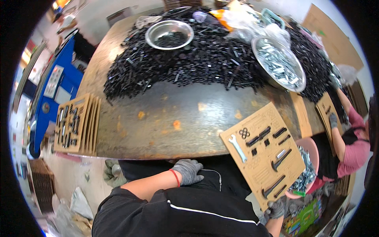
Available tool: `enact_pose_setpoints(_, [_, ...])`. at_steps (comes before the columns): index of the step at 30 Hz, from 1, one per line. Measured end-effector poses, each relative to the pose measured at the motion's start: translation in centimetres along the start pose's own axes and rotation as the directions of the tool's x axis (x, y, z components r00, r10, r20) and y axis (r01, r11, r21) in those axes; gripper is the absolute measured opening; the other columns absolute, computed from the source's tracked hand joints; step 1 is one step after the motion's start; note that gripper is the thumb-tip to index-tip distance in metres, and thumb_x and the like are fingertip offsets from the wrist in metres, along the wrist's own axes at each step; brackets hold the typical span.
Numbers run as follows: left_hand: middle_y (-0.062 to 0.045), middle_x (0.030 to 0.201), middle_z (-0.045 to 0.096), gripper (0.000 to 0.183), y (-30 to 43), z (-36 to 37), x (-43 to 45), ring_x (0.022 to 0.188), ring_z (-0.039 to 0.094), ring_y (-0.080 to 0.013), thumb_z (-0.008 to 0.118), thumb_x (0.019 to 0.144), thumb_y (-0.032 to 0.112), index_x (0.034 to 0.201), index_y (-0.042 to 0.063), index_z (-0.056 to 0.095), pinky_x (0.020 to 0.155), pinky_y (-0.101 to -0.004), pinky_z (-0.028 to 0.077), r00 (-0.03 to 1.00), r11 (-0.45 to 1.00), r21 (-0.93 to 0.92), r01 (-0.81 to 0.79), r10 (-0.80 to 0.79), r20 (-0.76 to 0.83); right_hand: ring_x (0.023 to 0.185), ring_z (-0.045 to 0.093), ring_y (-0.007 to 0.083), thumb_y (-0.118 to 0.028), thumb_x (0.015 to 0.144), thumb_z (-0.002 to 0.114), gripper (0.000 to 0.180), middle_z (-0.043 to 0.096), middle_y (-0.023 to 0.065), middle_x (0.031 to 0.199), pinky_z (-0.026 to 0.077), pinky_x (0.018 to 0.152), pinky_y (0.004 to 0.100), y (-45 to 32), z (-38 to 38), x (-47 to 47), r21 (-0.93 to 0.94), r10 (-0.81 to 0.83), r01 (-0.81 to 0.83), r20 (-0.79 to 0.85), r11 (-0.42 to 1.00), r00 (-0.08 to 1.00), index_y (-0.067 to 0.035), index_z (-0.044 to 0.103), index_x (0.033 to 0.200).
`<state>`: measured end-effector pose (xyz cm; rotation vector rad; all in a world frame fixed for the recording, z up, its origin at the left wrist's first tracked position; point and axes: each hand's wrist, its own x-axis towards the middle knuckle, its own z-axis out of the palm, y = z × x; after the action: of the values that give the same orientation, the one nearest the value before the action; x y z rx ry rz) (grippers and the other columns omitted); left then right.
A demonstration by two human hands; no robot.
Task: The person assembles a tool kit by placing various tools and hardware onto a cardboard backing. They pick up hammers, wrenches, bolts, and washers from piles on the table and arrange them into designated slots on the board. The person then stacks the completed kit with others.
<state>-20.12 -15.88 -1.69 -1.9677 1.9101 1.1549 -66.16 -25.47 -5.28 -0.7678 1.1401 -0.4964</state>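
Observation:
My left hand (189,171), in a grey knit glove, rests palm down on my dark-clad lap below the table edge, with no object visible in it. At the lower right my right hand (276,209), also gloved, grips the near corner of a brown cardboard panel (237,124). The panel is tilted, partly over the table's corner and partly in front of a pink basin (315,151) of metal parts. Set into its face are a silver open-end wrench (237,148), a black four-ring piece (244,133), and several black bars, small blocks and hammer-shaped parts.
Black parts (204,65) heap across the table (160,127), around one steel bowl (149,38) and beside another (302,86) holding silver pieces. Fitted cardboard panels (78,124) stand at the left edge. A co-worker (355,145) at right holds panels; another person (69,23) stands behind blue machinery (63,71).

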Motion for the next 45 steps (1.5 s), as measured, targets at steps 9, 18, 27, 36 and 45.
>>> enact_pose_setpoints(9, [-0.018,0.12,0.06,0.056,-5.0,3.1,-5.5,0.11,0.058,-0.0351,0.056,0.087,0.048,0.125,0.007,0.057,0.093,-0.0454,0.047,0.99,0.986,-0.127,0.105,-0.117,-0.083,0.069,0.057,0.0167,-0.027,0.078,0.073,0.053,0.063,0.0068,0.092,0.039,0.05,0.028,-3.0,7.9,2.0,-0.226,0.105,-0.064,0.171,0.972,0.98,-0.004,0.052,0.12])
enact_pose_setpoints(18, [-0.018,0.113,0.06,0.05,-6.6,7.6,-13.2,0.111,0.055,-0.0369,0.06,0.086,0.043,0.118,0.006,0.059,0.092,-0.0477,0.046,0.91,0.887,-0.422,0.187,-0.318,-0.265,0.072,0.058,0.0186,-0.028,0.08,0.07,0.048,0.063,0.0082,0.091,0.041,0.054,0.0305,-5.4,26.0,2.8,-0.403,0.154,0.051,0.459,0.914,0.875,-0.003,0.054,0.117])
enact_pose_setpoints(27, [-0.018,0.109,0.064,0.047,-6.2,11.0,-20.6,0.104,0.06,-0.0364,0.065,0.082,0.038,0.118,0.007,0.06,0.09,-0.0443,0.048,0.73,0.726,-0.678,0.117,-0.526,-0.437,0.075,0.058,0.0205,-0.029,0.083,0.067,0.043,0.064,0.0096,0.09,0.042,0.059,0.033,-3.9,38.2,0.3,-0.492,0.316,0.169,0.749,0.854,0.582,-0.002,0.056,0.114])
enact_pose_setpoints(36, [-0.003,0.073,0.049,0.036,-17.8,19.2,-38.0,0.069,0.054,-0.0144,0.062,0.087,0.013,0.111,0.014,0.035,0.078,-0.0359,0.049,-0.462,0.492,-0.864,-0.11,-0.794,-0.394,0.078,0.059,0.0223,-0.031,0.085,0.064,0.039,0.064,0.011,0.09,0.044,0.064,0.0356,-2.6,39.5,0.3,-0.525,0.396,0.154,0.776,0.837,0.491,-0.002,0.058,0.111])
enact_pose_setpoints(45, [-0.014,0.095,0.065,0.047,-16.5,23.1,-68.4,0.08,0.063,-0.0242,0.059,0.088,0.023,0.131,0.018,0.041,0.092,-0.0472,0.044,-0.917,-0.199,-0.968,0.156,-0.394,-0.067,0.081,0.06,0.0242,-0.032,0.088,0.061,0.037,0.064,0.0124,0.089,0.045,0.069,0.0381,-2.9,38.9,1.1,-0.516,0.411,0.138,0.793,0.846,0.449,-0.001,0.059,0.108])
